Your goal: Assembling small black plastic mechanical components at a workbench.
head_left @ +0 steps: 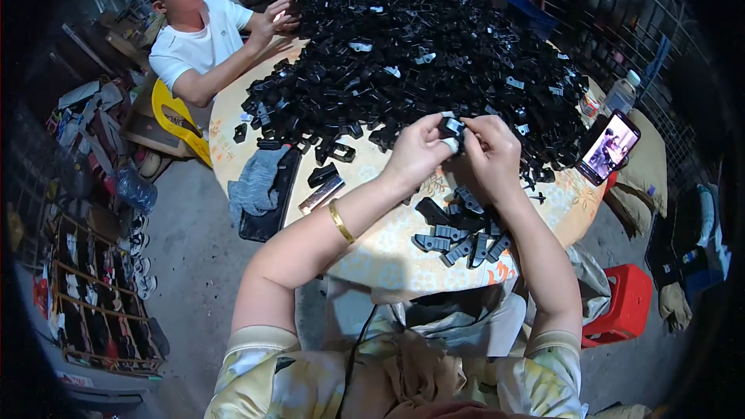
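Note:
Both my hands meet over the near part of a round table (372, 271) with a flowered cloth. Between them is a small black plastic part (450, 127) with a pale grey piece on it. My left hand (419, 151), with a gold bangle on its forearm, pinches the part from the left. The fingers of my right hand (490, 151) are closed at its right side. Below my right hand lies a small heap of black and dark grey plastic parts (458, 237). Beyond my hands rises a big pile of black plastic parts (434, 46).
A phone (611, 147) showing a picture leans at the right edge, near a clear bottle (623, 93). A grey cloth (260, 182) lies on a black tray (268, 221) at left. Across the table, a person (206, 39) holds a phone. A red stool (621, 302) stands at right.

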Tool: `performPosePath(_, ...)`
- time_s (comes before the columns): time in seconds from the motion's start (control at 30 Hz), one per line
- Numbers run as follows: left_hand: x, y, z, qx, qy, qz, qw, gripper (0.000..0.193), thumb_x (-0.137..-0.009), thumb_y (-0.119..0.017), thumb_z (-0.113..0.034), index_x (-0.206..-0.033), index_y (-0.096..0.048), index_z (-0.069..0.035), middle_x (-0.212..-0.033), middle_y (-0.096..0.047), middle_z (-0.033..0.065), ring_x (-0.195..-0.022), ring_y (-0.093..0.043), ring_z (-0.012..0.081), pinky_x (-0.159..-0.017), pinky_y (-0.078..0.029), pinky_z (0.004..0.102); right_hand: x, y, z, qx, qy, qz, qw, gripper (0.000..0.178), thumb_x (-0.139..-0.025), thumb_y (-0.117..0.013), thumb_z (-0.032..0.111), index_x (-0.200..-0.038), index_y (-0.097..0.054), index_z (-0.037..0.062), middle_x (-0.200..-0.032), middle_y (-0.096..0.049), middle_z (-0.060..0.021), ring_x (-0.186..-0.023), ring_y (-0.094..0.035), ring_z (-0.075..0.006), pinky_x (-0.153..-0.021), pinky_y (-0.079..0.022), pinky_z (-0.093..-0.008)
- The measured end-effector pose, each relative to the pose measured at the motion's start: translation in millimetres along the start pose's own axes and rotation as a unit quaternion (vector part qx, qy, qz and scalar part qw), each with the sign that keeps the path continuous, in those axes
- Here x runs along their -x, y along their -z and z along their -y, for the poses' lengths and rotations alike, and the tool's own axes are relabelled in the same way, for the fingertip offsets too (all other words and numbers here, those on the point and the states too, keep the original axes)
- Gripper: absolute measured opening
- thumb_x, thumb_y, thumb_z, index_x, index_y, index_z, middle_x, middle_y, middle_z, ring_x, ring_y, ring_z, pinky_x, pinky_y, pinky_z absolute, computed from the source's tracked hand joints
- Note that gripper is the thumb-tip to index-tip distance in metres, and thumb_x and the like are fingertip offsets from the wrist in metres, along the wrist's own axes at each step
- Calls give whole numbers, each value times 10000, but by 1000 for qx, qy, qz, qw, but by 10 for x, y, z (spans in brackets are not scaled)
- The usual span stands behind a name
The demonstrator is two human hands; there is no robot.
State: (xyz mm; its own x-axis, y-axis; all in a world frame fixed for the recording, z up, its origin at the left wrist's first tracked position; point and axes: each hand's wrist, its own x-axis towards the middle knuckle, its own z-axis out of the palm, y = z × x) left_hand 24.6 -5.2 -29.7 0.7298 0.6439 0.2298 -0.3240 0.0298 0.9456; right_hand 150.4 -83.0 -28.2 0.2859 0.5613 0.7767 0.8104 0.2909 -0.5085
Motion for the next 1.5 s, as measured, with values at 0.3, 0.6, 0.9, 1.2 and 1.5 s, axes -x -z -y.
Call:
performPosePath(0.3,27,-19,-158,37,-27,5,999,280,-855,-568,-23,-1128,-526,26,-912,-625,28,-781,-583,64,-654,-483,196,-16,65,-82,-150,-30,89,984,224,-877,-544,121,-1064,-629,32,-1098,-568,-113,-796,-600,-146,-660,-484,-237)
performPosePath(0.6,-27,202,-294,-64,4,73,995,271,-842,-579,-10,-1111,-545,7,-953,-640,54,-844,-601,95,-737,-496,225,-133,201,-301,-304,-219,139,917,250,-910,-539,175,-1071,-604,-4,-876,-642,-49,-684,-559,-50,-581,-446,-174)
performPosePath(0.9,196,-10,-56,-491,-206,219,818,397,-699,-565,30,-1094,-545,-3,-962,-576,187,-932,-546,350,-828,-442,419,9,63,-357,164,29,172,971,240,-731,-676,128,-949,-650,32,-962,-611,-105,-953,-552,-282,-805,-457,-356)
performPosePath(1.2,161,63,-208,-434,-101,333,831,263,-716,-618,-27,-976,-599,10,-886,-597,146,-799,-589,281,-712,-464,352,-60,88,-287,150,17,102,983,183,-734,-643,104,-888,-622,8,-919,-619,-130,-852,-590,-292,-746,-477,-356)
performPosePath(1.5,65,104,-274,-466,-43,353,810,272,-737,-632,-101,-995,-612,-15,-908,-615,133,-893,-590,266,-775,-459,341,-69,99,-316,17,-60,120,991,261,-843,-555,144,-1065,-575,9,-834,-637,-163,-731,-629,-206,-663,-479,-300)
